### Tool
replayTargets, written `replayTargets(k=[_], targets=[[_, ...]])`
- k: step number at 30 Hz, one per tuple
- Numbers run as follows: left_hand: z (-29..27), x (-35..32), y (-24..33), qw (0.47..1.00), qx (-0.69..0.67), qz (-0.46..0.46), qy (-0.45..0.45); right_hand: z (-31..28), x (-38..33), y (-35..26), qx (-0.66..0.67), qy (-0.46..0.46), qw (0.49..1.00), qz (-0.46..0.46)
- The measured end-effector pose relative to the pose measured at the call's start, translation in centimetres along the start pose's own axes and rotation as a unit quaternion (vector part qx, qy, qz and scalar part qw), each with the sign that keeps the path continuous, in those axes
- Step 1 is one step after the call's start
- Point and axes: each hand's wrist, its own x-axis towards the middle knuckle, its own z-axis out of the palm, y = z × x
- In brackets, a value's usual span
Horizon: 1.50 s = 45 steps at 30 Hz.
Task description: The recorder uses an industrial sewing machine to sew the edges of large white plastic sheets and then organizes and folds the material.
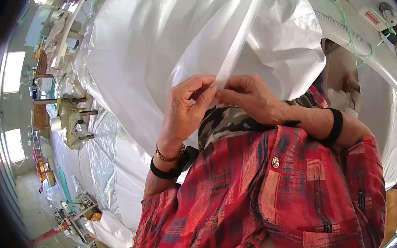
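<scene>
A large sheet of white, shiny plastic-like fabric (140, 49) spreads out in front of me, over the work surface and down toward my lap. My left hand (187, 105) and my right hand (250, 96) meet close to my body, at the near end of a folded strip (234, 50) of this sheet. Thumb and forefinger of each hand are closed in a pinch on the strip's edge. The fingertips nearly touch one another, and the exact bit of edge between them is hidden.
At the upper right stands a white sewing machine (372, 5) with green thread (350, 30) hanging from it. A ruler scale (341, 24) runs along the table edge. More crumpled plastic sheeting (105, 165) lies at the left, beside wooden stools (42, 114).
</scene>
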Motion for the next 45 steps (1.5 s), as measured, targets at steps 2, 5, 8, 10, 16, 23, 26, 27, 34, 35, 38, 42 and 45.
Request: replayTargets(k=[2, 5, 8, 10, 16, 23, 26, 27, 34, 35, 38, 42, 45], targets=[[0.2, 0.2, 0.0, 0.996, 0.055, 0.05, 0.051, 0.3, 0.2, -0.4, -0.031, 0.02, 0.999, -0.013], [0.0, -0.1, 0.0, 0.992, 0.088, 0.059, 0.066, 0.3, -0.9, -0.6, -0.03, -0.003, 0.999, -0.018], [0.0, 0.1, -0.5, 0.992, 0.098, 0.061, 0.057, -0.1, -1.8, -1.0, -0.068, 0.018, 0.996, -0.052], [0.2, 0.2, -0.9, 0.993, 0.089, 0.068, 0.044, 0.0, -1.6, -1.1, -0.071, 0.009, 0.996, -0.05], [0.9, 0.5, -1.9, 0.996, -0.066, -0.061, -0.028, 0.9, -1.2, -0.8, -0.132, -0.001, 0.983, -0.13], [1.4, 1.4, -2.0, 0.962, -0.217, -0.163, -0.016, -3.1, -1.9, -0.4, -0.297, -0.036, 0.902, -0.311], [0.9, 0.7, -0.8, 0.978, -0.151, -0.137, 0.033, -9.0, -4.1, 1.4, -0.358, 0.237, 0.858, -0.282], [0.7, 0.5, -0.5, 0.98, -0.158, -0.114, 0.048, -10.6, -5.1, 2.7, -0.317, 0.374, 0.844, -0.217], [0.5, 0.9, 1.0, 0.971, -0.221, -0.082, 0.049, -17.0, -7.2, 11.2, -0.154, 0.518, 0.841, -0.019], [0.4, 1.0, 1.2, 0.969, -0.228, -0.077, 0.054, -16.9, -7.6, 10.7, -0.071, 0.462, 0.883, 0.024], [-0.2, 1.5, 2.1, 0.98, -0.19, -0.042, 0.043, -14.1, -8.9, 6.7, 0.018, 0.402, 0.916, -0.005], [-0.1, 2.1, 3.4, 0.989, -0.142, -0.005, 0.037, -8.9, -11.3, -1.0, -0.091, 0.163, 0.977, -0.098], [0.3, 2.4, 4.5, 0.991, -0.111, 0.051, 0.047, -6.5, -10.5, -4.6, -0.312, -0.06, 0.943, -0.099]])
